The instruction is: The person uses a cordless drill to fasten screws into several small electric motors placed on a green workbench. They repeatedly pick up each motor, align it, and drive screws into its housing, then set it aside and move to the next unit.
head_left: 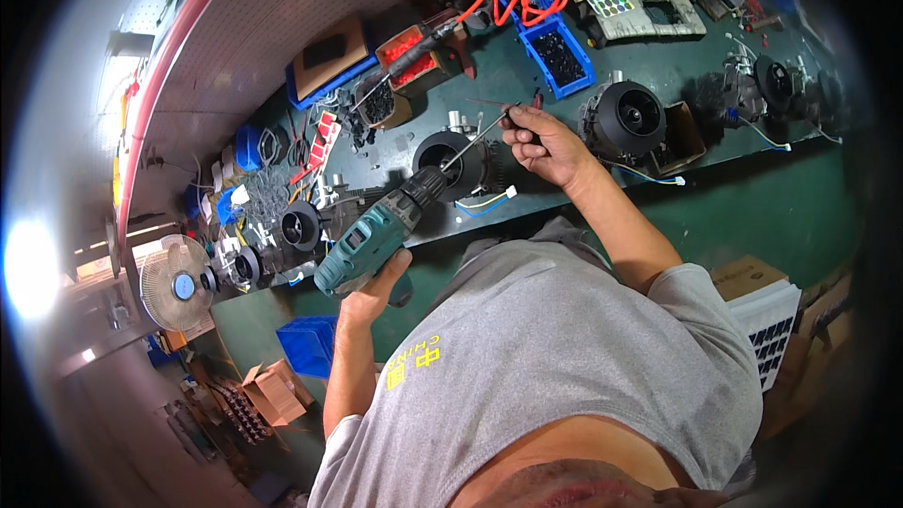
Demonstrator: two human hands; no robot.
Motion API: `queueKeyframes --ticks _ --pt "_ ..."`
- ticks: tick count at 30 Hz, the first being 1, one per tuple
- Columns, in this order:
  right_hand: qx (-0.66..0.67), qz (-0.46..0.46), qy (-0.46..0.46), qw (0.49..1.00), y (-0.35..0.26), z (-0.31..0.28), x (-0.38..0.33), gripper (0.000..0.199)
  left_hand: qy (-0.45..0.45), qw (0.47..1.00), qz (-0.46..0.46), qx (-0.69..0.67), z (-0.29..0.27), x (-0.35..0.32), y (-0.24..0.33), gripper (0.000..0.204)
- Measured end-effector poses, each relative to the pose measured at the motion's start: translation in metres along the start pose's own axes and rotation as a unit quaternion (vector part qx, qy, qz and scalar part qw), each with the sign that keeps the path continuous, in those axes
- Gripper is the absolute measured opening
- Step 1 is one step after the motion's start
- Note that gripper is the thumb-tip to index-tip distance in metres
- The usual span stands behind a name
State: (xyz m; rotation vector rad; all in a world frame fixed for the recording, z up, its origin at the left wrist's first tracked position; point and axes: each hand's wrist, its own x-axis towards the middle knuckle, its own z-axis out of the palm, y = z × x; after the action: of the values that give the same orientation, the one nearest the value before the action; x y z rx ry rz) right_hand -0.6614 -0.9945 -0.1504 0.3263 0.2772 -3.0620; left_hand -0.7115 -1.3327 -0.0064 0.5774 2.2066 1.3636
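My left hand (378, 290) grips a teal and black cordless drill (369, 233), which points up and to the right. A long thin bit (476, 140) runs from the drill's black chuck (425, 187) to the fingertips of my right hand (547, 149). That hand is closed in a pinch at the bit's tip; whatever small thing it holds is too small to name. Behind the bit, on the bench, stands a blower unit with a round black impeller (431, 145). Its wires end in a white connector (511, 192) at the bench edge.
More blower units (628, 119) line the green bench (574, 190) on both sides. At the back are a blue bin of dark small parts (558, 55), a box of red pieces (411, 61) and a coiled orange hose (508, 7). A fan (176, 273) stands far left.
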Motion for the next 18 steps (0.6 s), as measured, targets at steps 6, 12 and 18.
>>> queueKeyframes --ticks 6,12,18 --pt "-0.012 -0.013 0.027 0.999 0.005 0.011 0.006 0.011 -0.044 0.999 -0.013 -0.024 -0.023 0.024 -0.003 0.029" --pt "0.013 -0.002 0.032 0.999 0.009 0.011 0.017 0.012 -0.074 0.991 -0.075 -0.077 -0.046 0.04 0.002 0.03" --pt "0.049 -0.018 0.045 0.998 0.02 0.011 0.027 0.017 -0.086 0.984 0.064 0.144 -0.047 0.06 0.024 0.028"
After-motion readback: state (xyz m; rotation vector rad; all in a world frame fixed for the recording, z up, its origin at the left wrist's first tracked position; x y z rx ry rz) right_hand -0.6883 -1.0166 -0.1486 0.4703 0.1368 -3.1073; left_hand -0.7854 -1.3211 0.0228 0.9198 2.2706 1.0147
